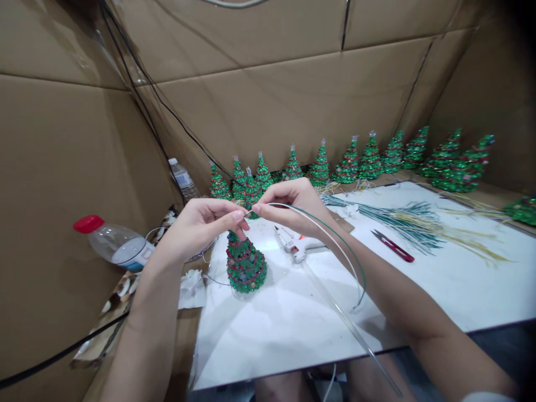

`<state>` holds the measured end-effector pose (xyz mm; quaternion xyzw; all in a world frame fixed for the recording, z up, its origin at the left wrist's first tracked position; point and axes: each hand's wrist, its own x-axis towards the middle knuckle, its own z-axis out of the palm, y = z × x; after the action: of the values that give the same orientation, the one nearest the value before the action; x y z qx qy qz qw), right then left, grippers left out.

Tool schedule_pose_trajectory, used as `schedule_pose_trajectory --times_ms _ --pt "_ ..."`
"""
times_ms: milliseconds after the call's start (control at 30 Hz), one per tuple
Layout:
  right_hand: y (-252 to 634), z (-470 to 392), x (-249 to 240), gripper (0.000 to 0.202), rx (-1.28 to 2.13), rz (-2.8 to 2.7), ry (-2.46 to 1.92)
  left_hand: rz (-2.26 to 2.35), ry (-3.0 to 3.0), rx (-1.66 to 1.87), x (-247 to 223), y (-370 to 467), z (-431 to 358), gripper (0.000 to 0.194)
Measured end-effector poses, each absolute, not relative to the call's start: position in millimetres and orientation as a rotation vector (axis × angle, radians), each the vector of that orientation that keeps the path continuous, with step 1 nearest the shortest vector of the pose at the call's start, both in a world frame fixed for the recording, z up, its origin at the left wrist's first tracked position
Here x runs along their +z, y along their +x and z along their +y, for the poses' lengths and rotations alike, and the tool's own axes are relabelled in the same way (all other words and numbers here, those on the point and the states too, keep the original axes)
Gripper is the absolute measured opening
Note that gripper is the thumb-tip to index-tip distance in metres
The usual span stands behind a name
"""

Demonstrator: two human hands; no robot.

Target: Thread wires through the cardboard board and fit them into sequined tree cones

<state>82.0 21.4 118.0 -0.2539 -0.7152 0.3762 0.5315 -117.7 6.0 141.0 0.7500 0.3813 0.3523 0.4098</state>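
Observation:
Above a small green beaded Christmas tree (pixel 247 269), my left hand (pixel 203 223) and my right hand (pixel 293 205) meet with fingertips close together. Both pinch the thin strands, a white cord (pixel 324 230) and a green cord (pixel 354 251), near one end. From my right fingers the cords arch over my right forearm and hang down to the board. The tree stands upright on the white board (pixel 251 340), its top partly hidden by my left fingers. Just right of it lies a white glue gun (pixel 296 248) with a long clear glue stick (pixel 347 321) in it.
Several finished trees (pixel 320 167) line the cardboard wall at the back. Right of my hands lie a bundle of green and yellow cords (pixel 402 220) and red-handled thread snips (pixel 393 247). At left are a red-capped bottle (pixel 115 244), a water bottle (pixel 183 177) and crumpled tissue (pixel 192 287).

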Motion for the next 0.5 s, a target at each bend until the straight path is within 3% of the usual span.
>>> schedule_pose_trajectory --times_ms 500 --pt "81.3 21.5 118.5 0.015 0.912 -1.746 -0.625 0.997 1.921 0.911 139.9 -120.5 6.3 0.009"
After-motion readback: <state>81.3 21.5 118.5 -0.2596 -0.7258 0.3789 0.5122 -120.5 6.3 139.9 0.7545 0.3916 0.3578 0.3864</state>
